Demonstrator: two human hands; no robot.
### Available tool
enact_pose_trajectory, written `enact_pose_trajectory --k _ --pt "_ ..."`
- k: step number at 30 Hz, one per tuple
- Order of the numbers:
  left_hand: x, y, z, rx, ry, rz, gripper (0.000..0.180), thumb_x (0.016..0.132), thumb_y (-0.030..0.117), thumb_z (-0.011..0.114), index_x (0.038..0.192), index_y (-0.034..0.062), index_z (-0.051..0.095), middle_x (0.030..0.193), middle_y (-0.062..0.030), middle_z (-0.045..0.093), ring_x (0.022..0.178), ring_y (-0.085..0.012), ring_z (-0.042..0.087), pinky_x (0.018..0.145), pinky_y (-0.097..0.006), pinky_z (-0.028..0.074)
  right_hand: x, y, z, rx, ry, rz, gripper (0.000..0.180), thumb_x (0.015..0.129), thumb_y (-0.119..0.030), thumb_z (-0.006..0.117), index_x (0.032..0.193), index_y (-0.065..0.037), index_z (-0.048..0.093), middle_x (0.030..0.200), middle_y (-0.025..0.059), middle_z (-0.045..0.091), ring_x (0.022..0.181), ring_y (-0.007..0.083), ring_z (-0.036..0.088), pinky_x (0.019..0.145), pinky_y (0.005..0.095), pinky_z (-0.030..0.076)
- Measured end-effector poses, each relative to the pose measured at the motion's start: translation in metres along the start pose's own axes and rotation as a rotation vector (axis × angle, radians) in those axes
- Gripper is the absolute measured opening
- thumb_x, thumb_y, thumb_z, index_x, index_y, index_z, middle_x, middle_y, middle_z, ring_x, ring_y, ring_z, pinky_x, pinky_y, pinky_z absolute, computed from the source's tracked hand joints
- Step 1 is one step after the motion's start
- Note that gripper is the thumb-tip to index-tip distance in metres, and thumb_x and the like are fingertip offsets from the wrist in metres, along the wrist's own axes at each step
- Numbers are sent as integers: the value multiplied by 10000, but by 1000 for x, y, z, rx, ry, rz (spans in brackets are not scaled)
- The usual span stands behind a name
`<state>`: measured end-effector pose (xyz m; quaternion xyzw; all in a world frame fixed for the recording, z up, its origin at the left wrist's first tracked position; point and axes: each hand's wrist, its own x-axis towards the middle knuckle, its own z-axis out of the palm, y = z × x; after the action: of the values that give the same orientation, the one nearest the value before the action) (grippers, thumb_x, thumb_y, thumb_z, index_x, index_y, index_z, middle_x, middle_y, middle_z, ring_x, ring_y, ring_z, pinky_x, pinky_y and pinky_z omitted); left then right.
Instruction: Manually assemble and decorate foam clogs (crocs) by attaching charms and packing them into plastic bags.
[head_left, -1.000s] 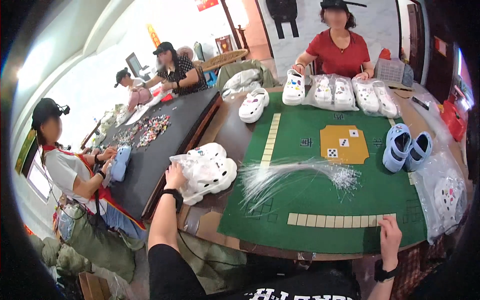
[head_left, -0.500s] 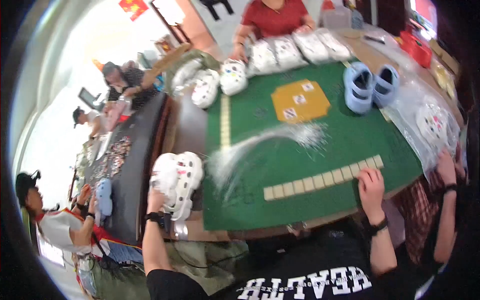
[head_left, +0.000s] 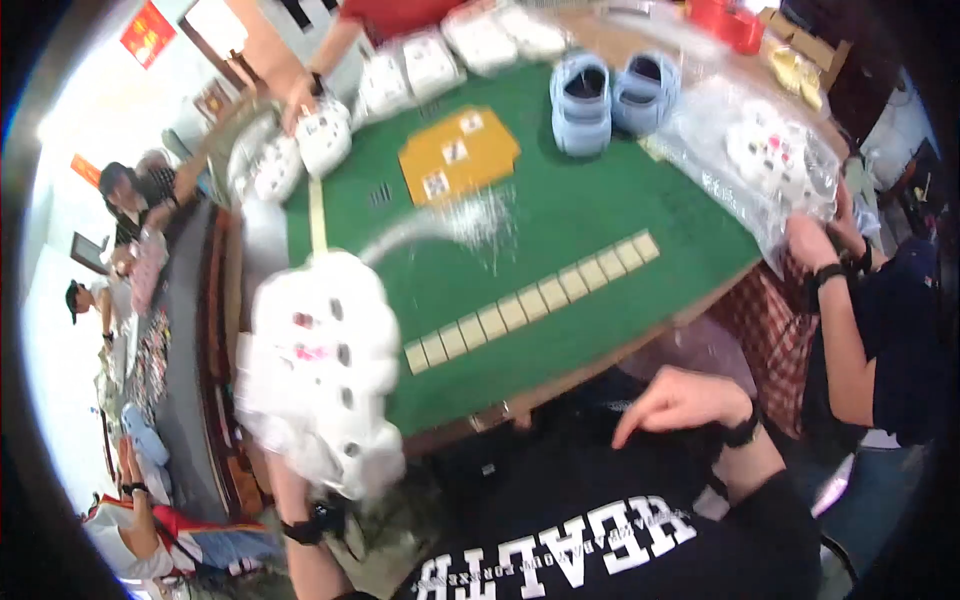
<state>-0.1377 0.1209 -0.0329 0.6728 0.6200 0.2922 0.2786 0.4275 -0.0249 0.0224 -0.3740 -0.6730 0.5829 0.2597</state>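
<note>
A pair of white clogs (head_left: 345,380) with dark holes and a pink charm is held up at the table's near left corner. My left hand (head_left: 285,478) grips the clogs from below, its fingers mostly hidden behind them. Over my lap, just off the table's near edge, my right hand (head_left: 685,405) is empty, loosely bent with the index finger stretched out. Closest to it on the green tabletop (head_left: 560,350) lies a row of cream tiles (head_left: 530,302).
Light blue shoes (head_left: 582,105) stand at the far right. An orange board (head_left: 460,155) lies mid-table. Bagged white clogs (head_left: 775,150) are at the right, by a co-worker's hands (head_left: 815,240). Opposite, another person's hand (head_left: 300,100) touches a white clog (head_left: 323,135) beside bagged ones.
My left hand has lifted the white clogs nearer to me. My right hand has left the tile row and drawn back over my lap. The view has shifted to the right.
</note>
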Motion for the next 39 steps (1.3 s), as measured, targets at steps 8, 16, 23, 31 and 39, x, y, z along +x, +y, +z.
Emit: enact_pose_trajectory --k 8,16,23,31,39 --pt "25 121 103 169 -54 264 212 749 108 654 922 -6 699 798 -193 699 786 -368 679 726 -440 529 -65 29 22 -299 144 366 352 883 -203 494 1157 -201 716 1024 110 723 886 321 679 797 384 531" --pt "44 158 108 435 -96 149 234 717 198 672 837 -1 699 787 -263 663 808 -456 649 730 -518 514 -51 6 17 187 70 346 345 945 -194 475 1198 -235 706 929 91 729 815 284 690 742 388 525" --pt "33 204 122 371 -238 70 598 746 329 744 1178 -30 542 897 -267 688 872 -460 659 775 -486 525 9 14 20 -293 77 169 334 965 -200 524 1279 -186 636 1098 120 704 905 293 675 845 346 520" --pt "-12 195 101 45 -39 203 804 716 247 847 1368 32 428 1218 -167 481 1041 -303 566 855 -388 511 18 -4 9 -148 154 155 277 949 -126 541 1182 -112 690 1060 56 715 901 158 638 831 288 490" --pt "-10 174 121 131 124 432 401 773 92 750 1131 26 582 941 -88 603 866 -228 582 759 -365 463 19 14 12 -324 -109 199 351 945 -184 496 1250 -197 669 1018 59 719 780 182 637 746 309 502"
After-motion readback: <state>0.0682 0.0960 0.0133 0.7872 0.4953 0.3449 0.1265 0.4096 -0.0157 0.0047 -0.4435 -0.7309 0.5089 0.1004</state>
